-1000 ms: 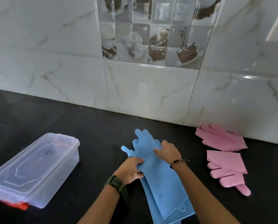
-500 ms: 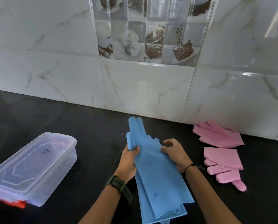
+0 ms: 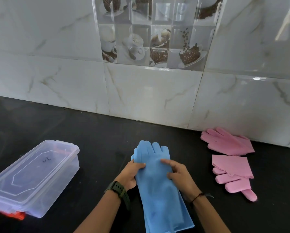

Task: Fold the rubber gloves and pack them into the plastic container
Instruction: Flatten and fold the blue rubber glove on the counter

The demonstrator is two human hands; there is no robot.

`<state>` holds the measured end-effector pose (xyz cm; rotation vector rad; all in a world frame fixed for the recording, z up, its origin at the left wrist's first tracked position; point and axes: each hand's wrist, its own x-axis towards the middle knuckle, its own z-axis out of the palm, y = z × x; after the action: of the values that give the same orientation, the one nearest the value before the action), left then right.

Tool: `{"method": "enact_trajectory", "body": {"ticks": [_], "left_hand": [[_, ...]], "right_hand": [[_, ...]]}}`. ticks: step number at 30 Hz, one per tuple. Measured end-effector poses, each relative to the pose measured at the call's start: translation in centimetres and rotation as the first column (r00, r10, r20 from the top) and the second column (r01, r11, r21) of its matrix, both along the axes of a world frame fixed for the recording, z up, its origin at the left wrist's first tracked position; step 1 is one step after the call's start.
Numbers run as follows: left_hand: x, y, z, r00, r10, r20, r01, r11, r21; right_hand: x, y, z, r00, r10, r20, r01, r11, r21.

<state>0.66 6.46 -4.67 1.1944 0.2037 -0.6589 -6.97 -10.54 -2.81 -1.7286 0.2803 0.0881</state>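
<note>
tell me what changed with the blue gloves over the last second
Both hands, left and right, gripped the blue gloves, lifted the finger end upright, then lowered it flat again on the counter. The pink gloves and lidded plastic container stayed put.

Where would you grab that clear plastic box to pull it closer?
Probably by the short end of the plastic box facing the hands, coming from its right side. It lies lid-on, lengthwise and angled on the counter, and that end's protruding lid rim offers fingers a ledge.
</note>
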Motion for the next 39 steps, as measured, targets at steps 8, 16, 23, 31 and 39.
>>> {"method": "enact_trajectory", "body": {"ticks": [8,16,23,31,39], "left_hand": [[0.2,-0.2,-0.5,0.999,0.040,-0.002,-0.040,0.999,-0.002],[-1.0,-0.7,0.2,0.983,0.154,0.097,-0.164,0.980,0.112],[-1.9,-0.8,0.9,0.936,0.248,0.251,-0.347,0.777,0.525],[-6.1,0.1,2.7,0.981,-0.113,0.160,0.004,0.829,0.559],[-12.2,1.1,0.5,0.921,-0.318,0.225,0.033,0.639,0.768]], "right_hand": [[0.5,-0.5,0.0,0.999,-0.017,-0.034,0.018,1.000,0.018],[0.0,-1.2,0.0,0.989,-0.019,-0.149,0.030,0.997,0.072],[-1.1,-0.8,-0.1,0.983,0.008,-0.185,-0.048,0.975,-0.217],[-6.3,-0.5,-0.2,0.960,0.068,-0.271,-0.199,0.847,-0.493],[-9.9,-0.6,-0.2,0.947,0.007,-0.322,-0.170,0.859,-0.482]]}}
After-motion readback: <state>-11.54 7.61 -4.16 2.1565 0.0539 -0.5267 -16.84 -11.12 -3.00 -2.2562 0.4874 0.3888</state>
